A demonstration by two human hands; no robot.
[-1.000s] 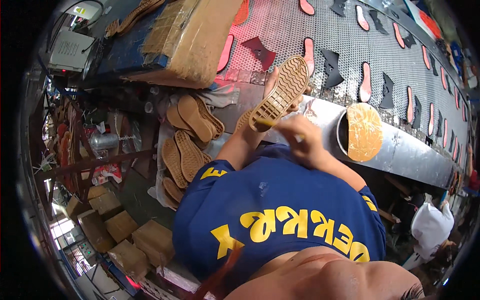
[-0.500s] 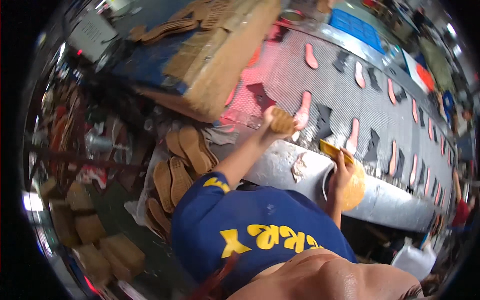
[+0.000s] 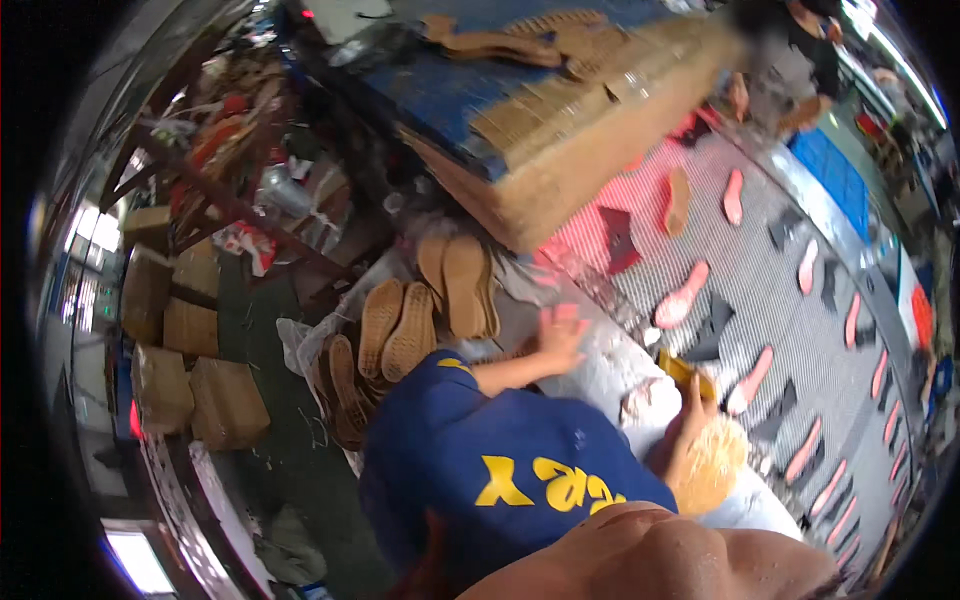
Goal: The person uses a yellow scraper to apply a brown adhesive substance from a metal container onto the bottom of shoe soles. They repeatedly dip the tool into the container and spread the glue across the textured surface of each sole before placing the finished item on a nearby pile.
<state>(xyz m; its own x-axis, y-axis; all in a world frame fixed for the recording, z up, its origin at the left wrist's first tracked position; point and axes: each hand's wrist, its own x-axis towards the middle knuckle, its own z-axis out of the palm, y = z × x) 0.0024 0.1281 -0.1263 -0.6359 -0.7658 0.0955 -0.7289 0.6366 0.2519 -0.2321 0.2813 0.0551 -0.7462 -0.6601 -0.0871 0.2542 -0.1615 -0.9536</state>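
Note:
My left hand (image 3: 562, 338) is empty, its fingers spread, over the metal edge near a stack of tan shoe soles (image 3: 468, 290). My right hand (image 3: 692, 415) grips a yellow block-like tool (image 3: 682, 374) at the belt's near edge. Beside that hand sits a round container crusted with yellowish material (image 3: 712, 465). A tan sole (image 3: 678, 202) lies on the grey mesh belt (image 3: 655, 160) under reddish light. Closer to me on the belt are a pink sole-shaped piece (image 3: 682, 296) and a black cut piece (image 3: 713, 328). A whitish crumpled wad (image 3: 650, 401) rests on the metal edge.
A large cardboard box (image 3: 570, 165) with more soles on top stands at the far left of the belt. Cardboard cartons (image 3: 228, 402) sit on the floor at left. Several pink and black pieces lie along the belt. A blue crate (image 3: 832, 180) is beyond it.
My left hand has let go of the tan sole, which now lies on the belt, and has drawn back toward the stack. My right hand still holds the yellow tool. The view has swung left.

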